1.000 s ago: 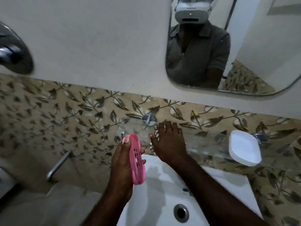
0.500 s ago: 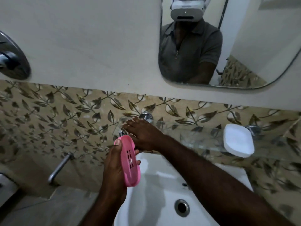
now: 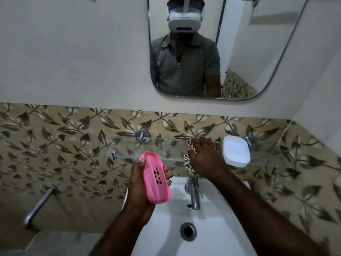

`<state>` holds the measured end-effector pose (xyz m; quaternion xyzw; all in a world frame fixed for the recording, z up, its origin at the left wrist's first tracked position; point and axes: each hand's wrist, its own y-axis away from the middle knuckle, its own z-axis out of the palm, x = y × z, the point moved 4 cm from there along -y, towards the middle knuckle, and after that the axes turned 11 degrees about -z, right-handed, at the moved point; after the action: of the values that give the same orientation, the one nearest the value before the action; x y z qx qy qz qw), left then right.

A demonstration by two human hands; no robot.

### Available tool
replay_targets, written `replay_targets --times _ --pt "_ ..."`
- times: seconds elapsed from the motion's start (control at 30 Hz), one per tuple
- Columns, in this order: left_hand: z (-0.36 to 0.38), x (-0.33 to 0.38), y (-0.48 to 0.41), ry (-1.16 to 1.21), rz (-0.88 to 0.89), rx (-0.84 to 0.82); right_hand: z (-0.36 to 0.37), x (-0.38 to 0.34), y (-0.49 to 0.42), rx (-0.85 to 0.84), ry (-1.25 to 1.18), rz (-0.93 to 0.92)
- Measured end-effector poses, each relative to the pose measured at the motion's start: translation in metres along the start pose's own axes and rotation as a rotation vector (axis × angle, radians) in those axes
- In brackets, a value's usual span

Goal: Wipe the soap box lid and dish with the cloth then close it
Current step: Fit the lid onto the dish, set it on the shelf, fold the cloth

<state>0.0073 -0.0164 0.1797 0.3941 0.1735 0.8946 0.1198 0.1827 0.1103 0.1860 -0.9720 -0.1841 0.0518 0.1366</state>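
My left hand (image 3: pixel 138 189) grips a pink soap dish (image 3: pixel 156 182) with drain slots, held on edge above the left rim of the basin. The white lid (image 3: pixel 236 151) lies on the right part of the glass shelf (image 3: pixel 162 148). My right hand (image 3: pixel 206 157) rests flat on the shelf just left of the lid, fingers spread. Under it lies a striped cloth (image 3: pixel 188 163), of which only a bunched end shows, hanging over the shelf's front edge.
A white basin (image 3: pixel 217 230) with a drain hole sits below, and a chrome tap (image 3: pixel 193 193) stands under the shelf. A metal pipe (image 3: pixel 39 206) juts from the tiled wall at left. The mirror (image 3: pixel 203 52) above shows a person wearing a headset.
My right hand slid from the shelf's left part to the right, stopping beside the white lid with the cloth under it. The pink dish turned to show more of its slotted face.
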Motion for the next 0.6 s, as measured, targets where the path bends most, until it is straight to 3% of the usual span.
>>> replay_targets --times 0.17,0.3,0.37,0.47,0.6 --pt "0.002 -0.006 -0.005 0.008 -0.019 0.001 -0.012 0.001 0.0 0.024 -0.054 -0.032" --pt "0.01 -0.016 -0.007 0.035 -0.059 -0.041 -0.045 0.014 0.008 0.329 -0.129 0.027" --pt "0.014 -0.017 -0.009 0.025 -0.037 -0.06 -0.061 0.031 0.011 0.4 -0.112 0.143" --pt "0.023 -0.02 -0.013 0.009 -0.011 -0.09 -0.058 0.06 0.018 0.254 -0.073 0.39" --pt "0.035 -0.024 -0.02 -0.018 -0.024 -0.093 -0.042 0.076 0.027 0.079 -0.128 0.514"
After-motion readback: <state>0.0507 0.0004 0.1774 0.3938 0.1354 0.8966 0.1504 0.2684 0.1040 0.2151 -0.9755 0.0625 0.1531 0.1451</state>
